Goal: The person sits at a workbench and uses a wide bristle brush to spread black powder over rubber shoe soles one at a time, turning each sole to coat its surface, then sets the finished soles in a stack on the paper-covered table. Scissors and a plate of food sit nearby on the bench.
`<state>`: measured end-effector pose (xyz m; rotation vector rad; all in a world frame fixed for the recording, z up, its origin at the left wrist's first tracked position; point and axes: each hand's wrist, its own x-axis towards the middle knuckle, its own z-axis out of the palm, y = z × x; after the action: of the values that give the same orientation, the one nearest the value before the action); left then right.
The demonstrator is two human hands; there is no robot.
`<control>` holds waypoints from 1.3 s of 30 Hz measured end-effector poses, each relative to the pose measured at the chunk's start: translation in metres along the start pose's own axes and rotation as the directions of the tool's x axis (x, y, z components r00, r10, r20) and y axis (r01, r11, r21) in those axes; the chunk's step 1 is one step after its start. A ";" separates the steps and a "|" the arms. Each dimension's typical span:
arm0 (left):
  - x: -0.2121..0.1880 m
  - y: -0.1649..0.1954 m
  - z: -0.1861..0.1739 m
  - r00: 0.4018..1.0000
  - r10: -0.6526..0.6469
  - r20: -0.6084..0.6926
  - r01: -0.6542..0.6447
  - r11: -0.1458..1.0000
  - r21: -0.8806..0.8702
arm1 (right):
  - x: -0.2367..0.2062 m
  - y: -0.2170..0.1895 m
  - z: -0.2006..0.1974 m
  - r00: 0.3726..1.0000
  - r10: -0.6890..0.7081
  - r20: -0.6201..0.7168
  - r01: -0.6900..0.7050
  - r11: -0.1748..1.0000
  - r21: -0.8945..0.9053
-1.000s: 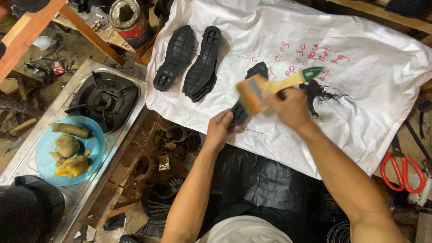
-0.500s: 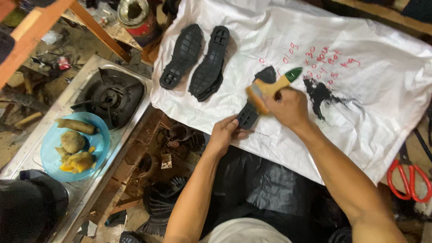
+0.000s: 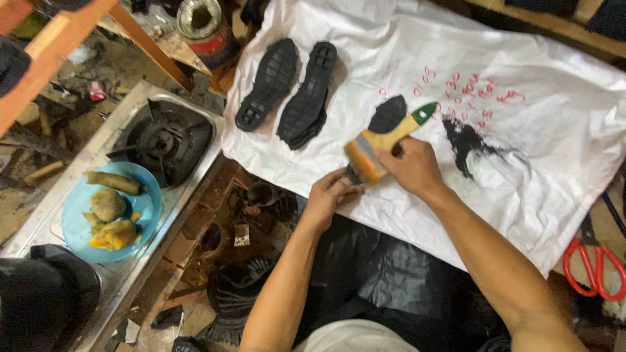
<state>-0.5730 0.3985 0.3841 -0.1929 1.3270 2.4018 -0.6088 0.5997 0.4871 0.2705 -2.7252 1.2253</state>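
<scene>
My right hand (image 3: pixel 412 167) grips a paintbrush (image 3: pixel 386 141) with a yellow wooden handle and a green tip, bristles down to the left. The bristles rest on a black shoe sole (image 3: pixel 387 116) lying on a white sheet (image 3: pixel 521 163). My left hand (image 3: pixel 329 194) pinches the near end of that sole at the sheet's front edge. Two more black treaded soles (image 3: pixel 290 91) lie side by side on the sheet's left part.
A black stain (image 3: pixel 471 146) and red writing mark the sheet. Red-handled scissors (image 3: pixel 593 264) lie at right. Left of the sheet are a gas burner (image 3: pixel 160 140), a blue plate of food (image 3: pixel 111 212), a tin can (image 3: pixel 202 23) and a wooden frame (image 3: pixel 72 29).
The brush has slid down along the sole toward my left hand. My left hand has stayed on the sole's near end.
</scene>
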 end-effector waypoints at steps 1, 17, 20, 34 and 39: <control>0.001 -0.001 0.001 1.000 0.007 -0.022 -0.007 1.000 0.013 | 0.002 0.001 -0.004 0.999 0.014 0.041 -0.018 0.993 0.114; -0.009 -0.003 0.003 0.980 0.125 -0.154 -0.084 0.964 0.253 | 0.039 0.051 -0.014 0.970 -0.047 -0.237 -0.034 0.945 -0.326; -0.018 0.004 0.002 0.974 0.118 -0.192 -0.044 0.935 0.352 | 0.045 0.060 -0.019 0.987 -0.095 -0.133 0.069 0.980 -0.185; -0.020 0.138 -0.037 0.841 0.536 -0.072 -0.513 0.834 0.205 | 0.026 0.114 -0.045 0.936 -0.170 -0.308 0.025 0.905 -0.424; 0.014 0.187 -0.074 0.788 0.553 -0.270 -0.520 0.833 0.190 | 0.022 0.113 -0.043 0.932 -0.181 -0.315 0.025 0.897 -0.440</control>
<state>-0.6653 0.2514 0.4862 -0.1930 1.8632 2.8440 -0.6523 0.7031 0.4376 0.1279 -2.5345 0.5471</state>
